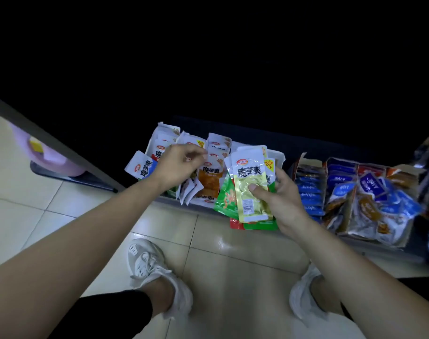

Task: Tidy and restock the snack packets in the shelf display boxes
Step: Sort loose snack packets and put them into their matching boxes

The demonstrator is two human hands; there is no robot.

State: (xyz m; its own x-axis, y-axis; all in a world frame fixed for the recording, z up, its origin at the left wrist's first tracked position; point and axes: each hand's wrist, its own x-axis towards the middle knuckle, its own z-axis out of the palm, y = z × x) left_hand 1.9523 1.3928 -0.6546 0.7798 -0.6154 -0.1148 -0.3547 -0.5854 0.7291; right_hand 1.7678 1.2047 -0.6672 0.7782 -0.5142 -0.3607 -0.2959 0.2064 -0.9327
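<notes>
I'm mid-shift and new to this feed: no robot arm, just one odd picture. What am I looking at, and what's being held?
There is no machine: a person works bare-handed, and the single picture comes from a camera on their head, looking down. The right hand holds a fanned stack of green and yellow foil snack packets. The left hand reaches over a white cardboard display box of orange and white packets; whether it pinches one, I cannot tell. Rows of blue packets stand further right. Below are white trainers on pale floor tiles.

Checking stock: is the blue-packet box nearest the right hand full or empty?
Full: the cardboard box holds blue packets packed in a row from front to back.
</notes>
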